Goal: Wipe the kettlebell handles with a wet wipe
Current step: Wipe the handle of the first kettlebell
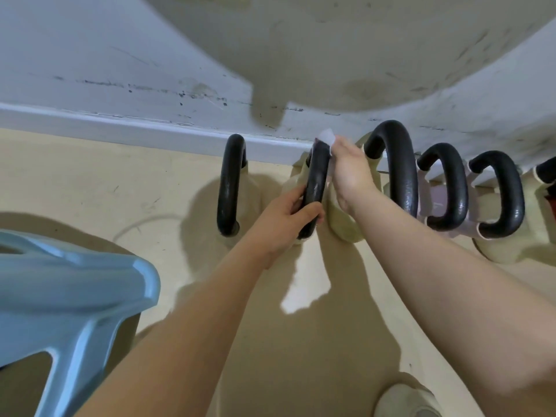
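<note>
Several cream kettlebells with black handles stand in a row along the white wall. My left hand (288, 221) grips the near end of the second handle (316, 179) from the left. My right hand (349, 173) presses a white wet wipe (327, 136) against the far end of that same handle. The wipe pokes out above my fingers. The leftmost handle (230, 188) stands untouched, and the larger handle (397, 164) rises just right of my right hand, with two smaller handles (451, 188) (502, 197) beyond it.
A light blue plastic stool (75, 290) stands at the lower left. A white skirting board (120, 127) runs along the wall behind the kettlebells. A pale shoe (406, 401) shows at the bottom edge on the beige floor (120, 188).
</note>
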Demonstrator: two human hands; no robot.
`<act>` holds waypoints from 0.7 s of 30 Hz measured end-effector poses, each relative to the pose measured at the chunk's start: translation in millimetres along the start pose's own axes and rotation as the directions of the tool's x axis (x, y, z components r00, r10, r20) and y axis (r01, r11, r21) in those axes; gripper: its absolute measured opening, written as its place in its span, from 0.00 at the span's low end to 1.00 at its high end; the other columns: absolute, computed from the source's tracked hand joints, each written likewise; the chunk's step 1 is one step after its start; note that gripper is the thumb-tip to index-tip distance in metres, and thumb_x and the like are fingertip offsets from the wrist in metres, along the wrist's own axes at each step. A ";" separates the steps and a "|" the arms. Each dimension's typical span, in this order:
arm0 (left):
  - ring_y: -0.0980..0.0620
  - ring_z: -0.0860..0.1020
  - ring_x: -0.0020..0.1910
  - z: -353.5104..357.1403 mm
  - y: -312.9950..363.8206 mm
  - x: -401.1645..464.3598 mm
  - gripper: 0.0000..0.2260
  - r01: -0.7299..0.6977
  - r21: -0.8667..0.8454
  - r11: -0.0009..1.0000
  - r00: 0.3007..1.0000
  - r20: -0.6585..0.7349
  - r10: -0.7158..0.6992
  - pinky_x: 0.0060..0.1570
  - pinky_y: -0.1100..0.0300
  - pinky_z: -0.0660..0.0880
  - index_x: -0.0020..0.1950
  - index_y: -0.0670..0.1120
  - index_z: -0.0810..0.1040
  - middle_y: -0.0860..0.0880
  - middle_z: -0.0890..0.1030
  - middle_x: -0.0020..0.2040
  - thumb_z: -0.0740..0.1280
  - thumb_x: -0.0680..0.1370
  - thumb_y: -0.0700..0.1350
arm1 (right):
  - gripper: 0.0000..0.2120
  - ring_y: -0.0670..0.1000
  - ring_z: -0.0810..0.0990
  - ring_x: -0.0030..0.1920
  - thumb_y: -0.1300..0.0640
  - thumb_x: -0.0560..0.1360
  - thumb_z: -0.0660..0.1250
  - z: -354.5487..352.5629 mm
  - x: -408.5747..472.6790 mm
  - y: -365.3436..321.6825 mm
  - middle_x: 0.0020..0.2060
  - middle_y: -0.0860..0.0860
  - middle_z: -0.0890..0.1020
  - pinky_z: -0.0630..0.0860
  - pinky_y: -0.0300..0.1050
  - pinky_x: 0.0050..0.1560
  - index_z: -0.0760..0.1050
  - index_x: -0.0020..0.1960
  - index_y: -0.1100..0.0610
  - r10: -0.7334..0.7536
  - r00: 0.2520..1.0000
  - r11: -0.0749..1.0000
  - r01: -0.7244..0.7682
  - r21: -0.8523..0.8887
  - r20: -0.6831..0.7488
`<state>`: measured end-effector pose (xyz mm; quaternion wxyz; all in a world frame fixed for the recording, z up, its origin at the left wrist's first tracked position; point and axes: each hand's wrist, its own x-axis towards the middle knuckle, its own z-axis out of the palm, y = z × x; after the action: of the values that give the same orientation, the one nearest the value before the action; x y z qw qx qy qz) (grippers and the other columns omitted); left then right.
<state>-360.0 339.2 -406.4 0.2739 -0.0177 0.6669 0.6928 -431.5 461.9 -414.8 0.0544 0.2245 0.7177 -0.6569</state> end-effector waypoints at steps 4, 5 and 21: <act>0.51 0.79 0.42 5.8 6.9 4.9 0.09 0.000 0.070 0.998 0.993 -0.119 0.008 0.45 0.66 0.74 0.56 0.43 0.75 0.44 0.81 0.44 0.60 0.79 0.43 | 0.14 0.52 0.69 0.35 0.54 0.79 0.53 11.0 -24.6 1.9 0.33 0.52 0.70 0.66 0.47 0.38 0.64 0.35 0.56 -0.072 0.995 0.968 0.086 -0.237 0.067; 0.50 0.80 0.42 7.4 9.0 5.7 0.10 -0.006 0.086 0.996 0.990 -0.137 0.018 0.43 0.68 0.74 0.57 0.42 0.75 0.42 0.82 0.46 0.59 0.79 0.43 | 0.14 0.53 0.71 0.36 0.52 0.78 0.55 11.5 -31.5 -0.7 0.33 0.54 0.71 0.67 0.48 0.38 0.66 0.37 0.58 -0.055 0.994 0.977 0.074 -0.198 0.098; 0.47 0.64 0.72 2.9 12.2 0.2 0.33 0.187 -0.799 0.572 0.945 -0.012 -0.326 0.73 0.52 0.57 0.74 0.45 0.61 0.46 0.66 0.73 0.45 0.77 0.65 | 0.18 0.54 0.76 0.36 0.47 0.77 0.49 34.1 -62.6 22.2 0.33 0.53 0.76 0.74 0.55 0.42 0.71 0.45 0.59 -0.040 0.983 0.997 0.028 -0.068 -0.179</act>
<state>-364.1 342.5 -394.9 0.2821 -0.2875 0.3036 0.8634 -374.2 414.0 -416.3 -0.0147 0.2689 0.7446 -0.6108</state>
